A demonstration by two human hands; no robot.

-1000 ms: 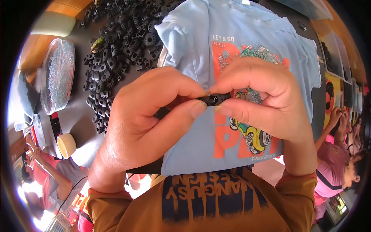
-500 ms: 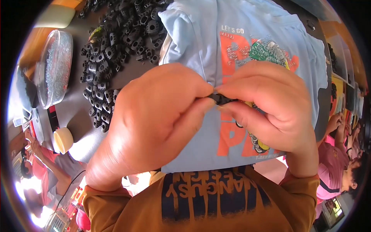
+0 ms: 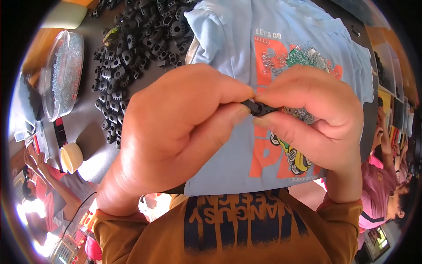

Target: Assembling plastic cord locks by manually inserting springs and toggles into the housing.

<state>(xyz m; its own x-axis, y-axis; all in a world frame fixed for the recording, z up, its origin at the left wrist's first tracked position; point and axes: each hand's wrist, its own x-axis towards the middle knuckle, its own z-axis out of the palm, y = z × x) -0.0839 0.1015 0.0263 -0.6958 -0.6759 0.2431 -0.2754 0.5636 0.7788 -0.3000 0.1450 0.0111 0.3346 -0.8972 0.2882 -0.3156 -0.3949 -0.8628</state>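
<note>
Between my hands is a small black plastic hair claw clip, pinched from both sides above a light blue T-shirt. My left hand is closed, thumb and forefinger on the clip's left end. The thumb and forefinger of my right hand pinch its right end. My fingertips hide much of the clip, and I cannot tell whether a spring sits in it. Small metal springs lie scattered on the shirt's print beyond my right hand, and more show under that hand.
A heap of black clip pieces covers the dark table at the far left. Left of it stands a clear tub full of springs. Nearer is a cream cup. Other people sit on both sides: an arm left, a pink shirt right.
Both hands have shifted slightly right with the clip still pinched between them. The clip has turned a little, and more springs show beneath my right hand.
</note>
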